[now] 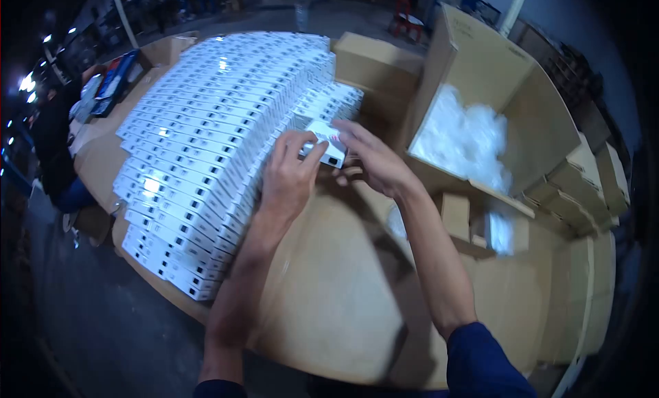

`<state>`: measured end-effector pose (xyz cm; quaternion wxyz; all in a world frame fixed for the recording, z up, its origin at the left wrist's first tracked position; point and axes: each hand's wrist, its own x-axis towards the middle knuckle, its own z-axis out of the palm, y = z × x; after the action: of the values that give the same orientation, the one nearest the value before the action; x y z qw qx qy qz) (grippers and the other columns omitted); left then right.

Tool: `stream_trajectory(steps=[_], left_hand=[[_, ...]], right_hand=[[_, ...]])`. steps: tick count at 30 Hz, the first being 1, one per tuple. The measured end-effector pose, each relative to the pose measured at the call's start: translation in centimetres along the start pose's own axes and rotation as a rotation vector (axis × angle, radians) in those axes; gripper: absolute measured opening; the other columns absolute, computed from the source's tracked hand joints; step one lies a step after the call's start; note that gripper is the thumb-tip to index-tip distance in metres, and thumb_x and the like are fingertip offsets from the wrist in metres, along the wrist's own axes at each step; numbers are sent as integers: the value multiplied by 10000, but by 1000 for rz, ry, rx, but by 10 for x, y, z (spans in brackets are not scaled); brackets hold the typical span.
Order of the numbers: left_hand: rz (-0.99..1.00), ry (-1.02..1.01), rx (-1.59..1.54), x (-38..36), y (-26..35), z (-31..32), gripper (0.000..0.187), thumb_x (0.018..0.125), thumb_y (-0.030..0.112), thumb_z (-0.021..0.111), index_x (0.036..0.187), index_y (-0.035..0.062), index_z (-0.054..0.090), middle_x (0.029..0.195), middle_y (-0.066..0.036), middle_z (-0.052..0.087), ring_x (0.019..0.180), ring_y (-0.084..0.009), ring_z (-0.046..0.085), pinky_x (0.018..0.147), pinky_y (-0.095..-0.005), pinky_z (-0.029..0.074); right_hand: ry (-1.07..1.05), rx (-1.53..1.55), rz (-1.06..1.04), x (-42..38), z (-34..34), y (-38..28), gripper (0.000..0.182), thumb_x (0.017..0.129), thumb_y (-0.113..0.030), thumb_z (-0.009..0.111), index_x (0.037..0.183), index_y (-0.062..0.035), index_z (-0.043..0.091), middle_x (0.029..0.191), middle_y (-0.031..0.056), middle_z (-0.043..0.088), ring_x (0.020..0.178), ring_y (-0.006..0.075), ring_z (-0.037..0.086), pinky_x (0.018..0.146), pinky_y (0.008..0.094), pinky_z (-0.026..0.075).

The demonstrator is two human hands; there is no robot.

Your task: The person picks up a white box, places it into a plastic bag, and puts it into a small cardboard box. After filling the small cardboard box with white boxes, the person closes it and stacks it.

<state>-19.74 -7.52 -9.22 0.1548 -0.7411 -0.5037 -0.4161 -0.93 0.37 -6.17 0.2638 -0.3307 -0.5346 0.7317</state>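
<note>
A small white box [332, 153] with a dark square mark on its end is between my two hands, close to the right side of a big stack of like boxes. My left hand [290, 168] has its fingers closed on the box's left side and top. From the right, my right hand [376, 161] curls around the same box, its upper fingers at the top edge and the others low by the near corner. The stack of white boxes [199, 123] stands in tight rows on the table [329, 281], with a lower group [329, 101] beside it.
At the right stands a tall open carton [480, 48] with clear plastic bags [463, 133] in it. Below it are a smaller cardboard tray [456, 219] and folded cardboard [583, 185]. A person in dark clothes [58, 137] is at the far left near a blue bin [117, 82].
</note>
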Motion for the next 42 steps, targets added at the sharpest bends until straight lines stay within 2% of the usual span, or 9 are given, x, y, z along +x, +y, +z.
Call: stream_trajectory(steps=[5, 9, 15, 20, 21, 25, 29, 36, 42], left_hand=[[-40, 105, -427, 1, 83, -31, 383, 807, -22, 769, 1173, 32, 671, 1147, -128, 617, 1027, -303, 633, 856, -392, 552], [-555, -245, -628, -29, 104, 16, 296, 870, 29, 712, 1153, -6, 634, 1092, -165, 645, 991, -291, 666, 759, -382, 565], [-268, -297, -235, -46, 131, 108, 204, 837, 77, 741, 1019, -5, 699, 961, -218, 670, 941, -402, 667, 830, -503, 536], [-381, -386, -354, -49, 122, 122, 175, 868, 124, 766, 897, -22, 674, 904, -227, 682, 833, -393, 693, 761, -480, 557], [-468, -375, -421, -42, 128, 105, 161, 885, 117, 755, 909, -21, 674, 914, -230, 687, 813, -392, 696, 738, -472, 556], [-483, -245, -530, -15, 175, 21, 133, 951, 92, 706, 948, -28, 648, 881, -187, 694, 739, -284, 692, 674, -381, 544], [-349, -219, -612, -14, 209, -22, 133, 991, 94, 669, 974, -29, 622, 853, -112, 679, 703, -199, 648, 650, -329, 523], [-758, -110, -1380, -44, 217, -15, 187, 1105, 177, 505, 1075, -1, 552, 911, -34, 610, 825, -102, 601, 732, -274, 516], [-785, -66, -1388, -92, 282, -15, 373, 1077, 262, 583, 1333, 6, 494, 1163, -84, 612, 1029, -134, 606, 897, -263, 515]], right_hand=[[-35, 116, -186, -83, -12, -19, 221, 1066, -108, 550, 1241, 1, 628, 1116, 115, 661, 974, 193, 707, 725, 311, 664], [107, -256, -382, -152, -33, -19, 218, 1052, -46, 521, 1142, 21, 708, 1116, 87, 672, 966, 152, 680, 776, 295, 639], [421, -386, -450, -207, -49, -8, 202, 1029, -104, 597, 1147, -24, 739, 1060, 39, 644, 853, 98, 587, 764, 263, 506], [571, -619, -499, -229, -59, 1, 227, 954, -131, 698, 1168, -82, 755, 1072, 51, 616, 865, 109, 577, 737, 255, 484], [593, -688, -446, -237, -53, -4, 258, 934, -126, 743, 1187, -76, 750, 1249, 107, 618, 1054, 147, 628, 849, 299, 524], [760, -926, -573, -246, -26, 4, 442, 787, -221, 877, 1175, -65, 736, 1284, 231, 604, 1144, 404, 645, 986, 466, 521], [795, -1125, -713, -254, -19, 27, 311, 813, -132, 829, 1083, -20, 724, 1351, 254, 580, 1115, 454, 639, 950, 461, 536], [656, -571, -479, -318, -3, 65, 157, 955, -94, 683, 981, 58, 715, 1065, 209, 616, 937, 373, 658, 819, 412, 521], [1008, -363, -512, -336, 20, 120, 253, 1034, -133, 590, 1056, 98, 692, 1154, 210, 620, 1022, 333, 650, 902, 385, 502]])
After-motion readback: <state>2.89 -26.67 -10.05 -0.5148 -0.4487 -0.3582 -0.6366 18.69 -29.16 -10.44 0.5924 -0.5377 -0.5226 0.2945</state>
